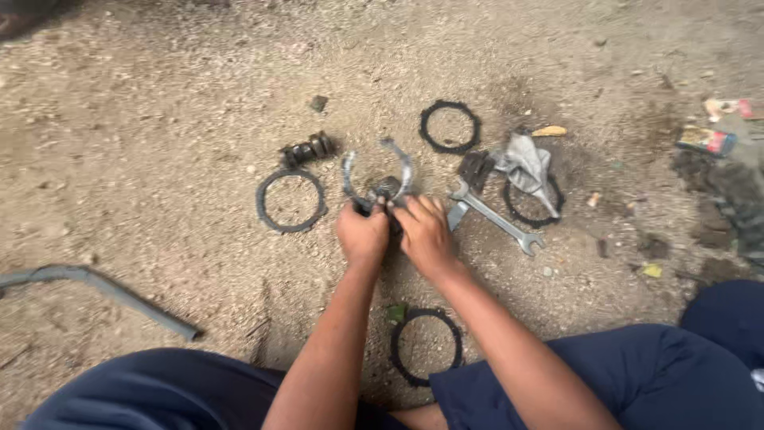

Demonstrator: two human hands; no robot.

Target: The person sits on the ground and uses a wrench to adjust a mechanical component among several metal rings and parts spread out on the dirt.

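Both my hands meet over a curved grey metal part (380,173) lying on the dirt ground. Its two arms spread upward from a dark round hub. My left hand (362,233) grips the hub's left side, my right hand (425,232) grips its right side. A small dark cylindrical part (308,149) lies up and to the left. Black toothed rings lie around: one to the left (291,201), one above (450,127), one under a grey rag (528,166), one between my knees (426,347). Just right of my right hand lies a silver open-ended spanner (495,216).
A grey bent pipe (103,288) lies at the lower left. Small colourful packets (707,140) and litter sit at the right edge. My knees in dark blue trousers (637,374) fill the bottom of the view. Small stones dot the ground.
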